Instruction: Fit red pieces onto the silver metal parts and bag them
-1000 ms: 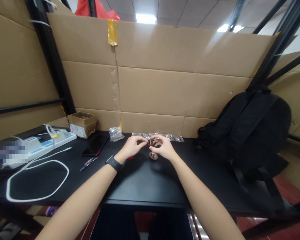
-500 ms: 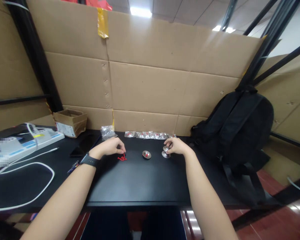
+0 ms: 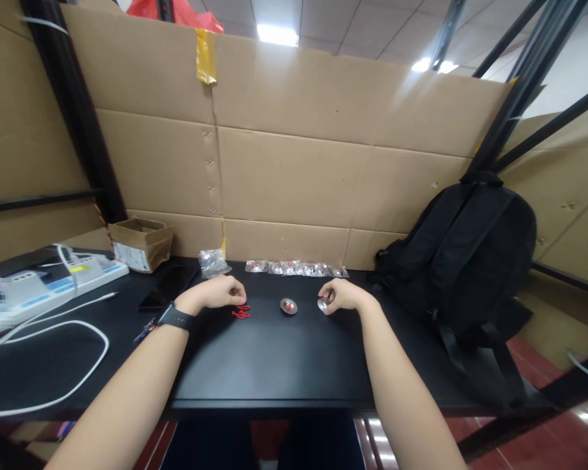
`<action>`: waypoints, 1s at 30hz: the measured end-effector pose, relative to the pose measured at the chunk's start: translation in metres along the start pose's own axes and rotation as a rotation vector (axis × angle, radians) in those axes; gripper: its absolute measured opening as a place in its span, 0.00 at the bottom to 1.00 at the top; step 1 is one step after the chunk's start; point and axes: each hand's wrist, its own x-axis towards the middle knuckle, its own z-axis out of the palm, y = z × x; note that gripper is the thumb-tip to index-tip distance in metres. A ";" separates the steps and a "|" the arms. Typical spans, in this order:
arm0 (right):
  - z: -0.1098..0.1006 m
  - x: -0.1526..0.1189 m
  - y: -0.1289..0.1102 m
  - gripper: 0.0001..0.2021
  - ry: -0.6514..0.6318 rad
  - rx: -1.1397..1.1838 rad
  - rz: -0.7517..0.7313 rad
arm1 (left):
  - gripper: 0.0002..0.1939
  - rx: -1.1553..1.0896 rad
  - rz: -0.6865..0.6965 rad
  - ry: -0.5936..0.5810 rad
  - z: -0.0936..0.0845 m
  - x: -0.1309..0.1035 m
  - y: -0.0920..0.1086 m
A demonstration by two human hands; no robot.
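Observation:
My left hand [image 3: 224,291] is closed in a pinch over a small red cord [image 3: 242,313], whose loops show just below the fingertips. My right hand [image 3: 342,296] pinches a shiny, round metal disc [image 3: 323,304], like a small cymbal, low over the table; the fingers cover part of it, and I cannot tell whether a second disc lies under it. Between the hands, apart from both, a similar dished disc [image 3: 288,307] with a red centre rests on the black table.
Several discs in clear wrappers [image 3: 301,268] line the back by the cardboard wall [image 3: 294,176]. Left of them lies crumpled clear plastic [image 3: 213,262]. A phone [image 3: 164,290], a small cardboard box [image 3: 142,245], and a power strip [image 3: 63,287] with white cables are at left; a black backpack [image 3: 460,254] stands at right.
Two discs showed at my right fingers before; now only one is visible there, and that hand sits slightly lower. My left hand stays at the red cord. The view has tilted up slightly.

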 end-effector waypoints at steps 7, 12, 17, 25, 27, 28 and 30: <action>0.006 -0.003 -0.032 0.22 0.181 -0.029 -0.245 | 0.16 0.011 0.023 0.034 0.000 -0.002 0.004; 0.030 0.008 -0.066 0.12 0.184 -0.026 -0.450 | 0.16 0.006 0.099 0.134 0.003 0.002 0.011; 0.047 0.016 -0.076 0.04 0.148 -0.107 -0.474 | 0.15 0.005 0.208 0.264 0.012 0.009 0.029; 0.056 0.017 -0.080 0.02 0.141 -0.096 -0.435 | 0.20 -0.064 0.363 0.300 0.039 0.021 0.066; 0.055 0.016 -0.081 0.03 0.148 -0.048 -0.422 | 0.20 -0.032 0.346 0.298 0.045 0.023 0.071; 0.054 0.015 -0.081 0.03 0.154 -0.027 -0.412 | 0.19 -0.019 0.334 0.303 0.048 0.024 0.072; 0.053 0.014 -0.081 0.04 0.155 0.010 -0.392 | 0.18 -0.015 0.327 0.305 0.052 0.026 0.075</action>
